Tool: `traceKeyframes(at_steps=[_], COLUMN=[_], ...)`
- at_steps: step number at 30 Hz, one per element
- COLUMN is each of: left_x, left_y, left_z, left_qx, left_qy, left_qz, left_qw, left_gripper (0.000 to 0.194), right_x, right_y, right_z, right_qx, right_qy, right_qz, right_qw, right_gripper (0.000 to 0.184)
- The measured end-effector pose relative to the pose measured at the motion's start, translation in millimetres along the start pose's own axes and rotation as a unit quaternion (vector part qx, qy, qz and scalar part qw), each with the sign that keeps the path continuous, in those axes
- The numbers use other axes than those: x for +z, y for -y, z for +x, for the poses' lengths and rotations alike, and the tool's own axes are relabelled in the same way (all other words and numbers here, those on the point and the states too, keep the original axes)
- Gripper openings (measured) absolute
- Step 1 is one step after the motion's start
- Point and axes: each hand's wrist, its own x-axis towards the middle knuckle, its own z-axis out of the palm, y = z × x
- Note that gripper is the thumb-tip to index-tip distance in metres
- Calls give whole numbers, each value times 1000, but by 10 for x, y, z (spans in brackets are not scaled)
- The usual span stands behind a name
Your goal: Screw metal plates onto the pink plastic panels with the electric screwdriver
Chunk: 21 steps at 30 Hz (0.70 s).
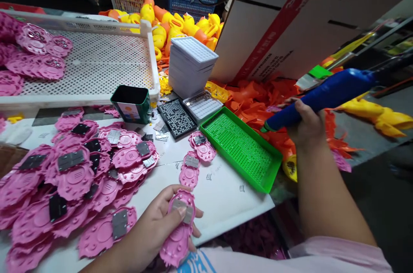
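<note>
My left hand (161, 217) grips a pink plastic toy part (177, 240) near the table's front edge, its thumb pressed on the grey rectangular plate set in that part. A blue electric screwdriver (322, 96) is in my right hand (306, 124), fingers wrapped round its body. It lies nearly level, with its tip end pointing left at the right rim of a green perforated tray (222, 146) that holds small shiny screws. Whether the tip touches anything is unclear. Two more pink parts (189, 169) with plates lie between my left hand and the tray.
A heap of pink parts (74, 169) covers the left side. Behind it stand a green tin (131, 105) and a white crate (97, 103). Near the middle are a black tray (177, 119) and stacked white trays (190, 68). Orange pieces (251, 96) lie beside a large carton (274, 27).
</note>
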Motion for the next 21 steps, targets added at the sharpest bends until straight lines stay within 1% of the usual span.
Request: traceKeyframes(at_steps=[3,5,8,10,11,13,15,16,18,21], left_x=[-14,-6,20,34,38,40,34,29,13,-16], left_y=[-63,-86,-103,-120,-132,-162,-194,-209,-232,-250], left_z=[-24,-48,-80,-91,-94,-95,-96,-98,-107,-126], left_qx=[8,10,17,18,17,15,11,8,5,3], left_qy=[-7,-16,-27,-40,-49,-69,-86,-91,-101,-110], left_qz=[-15,-24,-34,-36,-36,-34,-29,-24,-15,-22], left_qw=[1000,1000,999,998,998,997,996,995,995,994], left_gripper=[53,53,50,50,51,53,53,53,54,55], right_x=[153,265,467,633,725,923,1127,1226,1404,1589], right_y=[68,185,382,465,481,454,365,306,183,24], right_z=[-43,-82,-184,-310,-394,-587,-776,-854,-959,-1001], right_qx=[-18,-56,-117,-133,-132,-92,-27,-11,8,8], right_qy=[11,5,1,15,26,58,97,112,127,143], right_qz=[-2,4,21,32,37,62,90,104,110,104], right_qw=[1000,998,993,990,990,992,991,988,986,984], right_gripper=[18,19,29,38,40,42,46,47,44,40])
